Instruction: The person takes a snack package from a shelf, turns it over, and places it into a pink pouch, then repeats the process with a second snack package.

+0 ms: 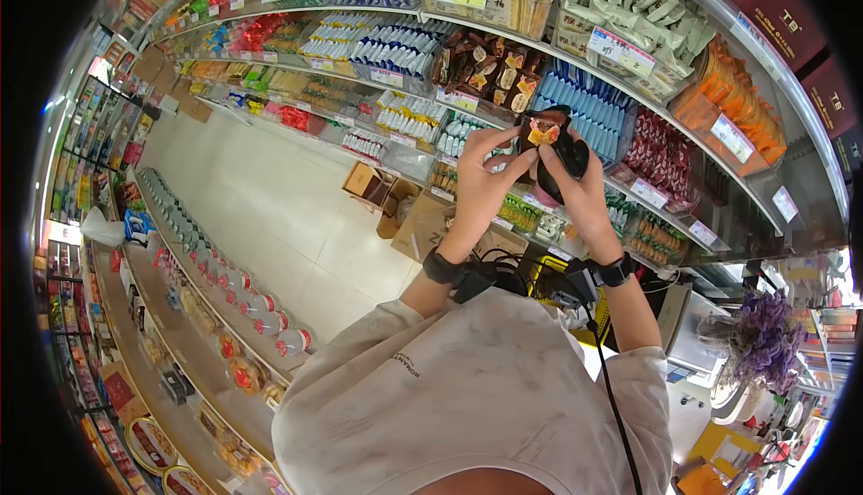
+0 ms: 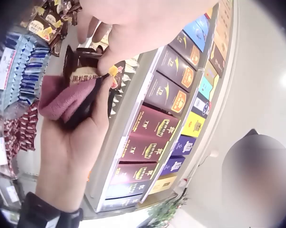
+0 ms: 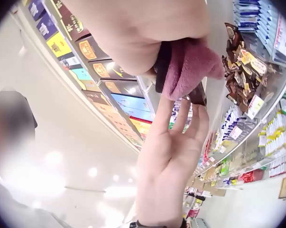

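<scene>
Both hands meet at a dark brown snack packet [image 1: 545,132] with a yellow and red picture, held up before the shelves. My left hand [image 1: 485,176] pinches its left side between thumb and fingers. On the opposite side, my right hand [image 1: 586,194] grips the packet with the thumb near its front. That same palm also holds a folded cloth [image 2: 69,99], pink on one face and black on the other. In the right wrist view, the cloth [image 3: 193,71] hides most of the packet [image 3: 198,95], and the left fingertips lie along the packet's edge.
A bin of similar brown packets [image 1: 490,71] lies just behind the hands, beside light blue packets [image 1: 580,99] and dark red ones [image 1: 661,153]. Boxed goods [image 2: 147,133] fill the upper shelf. Cardboard boxes [image 1: 422,225] stand on the floor below. Lidded jars [image 1: 261,306] line the left shelf.
</scene>
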The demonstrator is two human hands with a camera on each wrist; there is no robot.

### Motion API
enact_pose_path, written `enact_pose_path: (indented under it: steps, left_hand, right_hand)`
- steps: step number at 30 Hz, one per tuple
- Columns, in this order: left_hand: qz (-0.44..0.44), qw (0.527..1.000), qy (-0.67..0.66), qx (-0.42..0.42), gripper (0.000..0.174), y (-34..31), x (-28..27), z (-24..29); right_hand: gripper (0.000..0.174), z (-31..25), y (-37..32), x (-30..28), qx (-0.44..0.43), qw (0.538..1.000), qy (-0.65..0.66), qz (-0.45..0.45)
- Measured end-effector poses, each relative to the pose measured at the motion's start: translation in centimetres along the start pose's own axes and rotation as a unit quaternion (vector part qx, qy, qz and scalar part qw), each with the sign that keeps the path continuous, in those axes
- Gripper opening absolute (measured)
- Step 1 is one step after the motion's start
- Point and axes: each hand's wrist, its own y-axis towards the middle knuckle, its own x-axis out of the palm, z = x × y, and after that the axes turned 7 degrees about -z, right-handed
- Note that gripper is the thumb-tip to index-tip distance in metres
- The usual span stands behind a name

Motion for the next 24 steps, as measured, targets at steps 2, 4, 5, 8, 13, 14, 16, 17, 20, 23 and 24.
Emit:
enact_pose_path:
  steps: [2,4,5,8,13,14,16,17,20,23,24]
  left_hand:
    - [0.007,0.999,0.035,0.002,0.042,0.0,0.1,0.0]
    - [-0.005,0.997,-0.041,-0.06,0.037,-0.2,0.8,1.0]
    - [-0.006,0.993,-0.093,-0.078,0.037,-0.2,1.2,1.7]
    - [-0.018,0.975,-0.187,-0.119,0.042,0.0,1.8,2.1]
    - [-0.016,0.965,-0.227,-0.133,0.041,0.3,2.0,2.1]
    - [-0.023,0.969,-0.208,-0.129,0.039,0.2,2.0,1.9]
    - [-0.038,0.977,-0.17,-0.12,0.036,0.0,1.8,1.5]
    - [-0.032,0.981,-0.15,-0.115,0.035,0.1,1.6,1.4]
    - [-0.028,0.989,-0.107,-0.1,0.033,0.6,0.3,0.9]
    - [-0.041,0.989,-0.104,-0.101,0.034,1.0,-1.2,0.8]
    - [-0.039,0.988,-0.109,-0.104,0.033,1.0,-1.3,1.2]
  right_hand:
    - [0.027,0.7,0.2,-0.9,-0.03,0.996,-0.089,-0.008]
    - [0.031,0.8,0.1,-1.1,-0.053,0.973,-0.224,0.027]
    - [0.033,0.7,0.0,-1.1,-0.063,0.954,-0.291,0.045]
    - [0.035,-0.1,-0.3,-0.6,-0.215,0.912,-0.347,-0.022]
    - [0.027,-0.6,-0.3,-0.2,-0.19,0.917,-0.349,-0.029]
    - [0.026,-0.6,-0.3,-0.6,-0.107,0.944,-0.31,-0.03]
    - [0.027,0.5,0.1,-1.8,-0.031,0.972,-0.229,-0.04]
    - [0.028,0.7,0.0,-2.2,-0.02,0.974,-0.216,-0.056]
    - [0.036,1.0,0.2,-3.4,0.033,0.966,-0.227,-0.116]
    - [0.04,-0.2,-0.4,-3.9,0.056,0.961,-0.212,-0.169]
    - [0.042,-0.3,-0.4,-4.1,0.082,0.958,-0.217,-0.171]
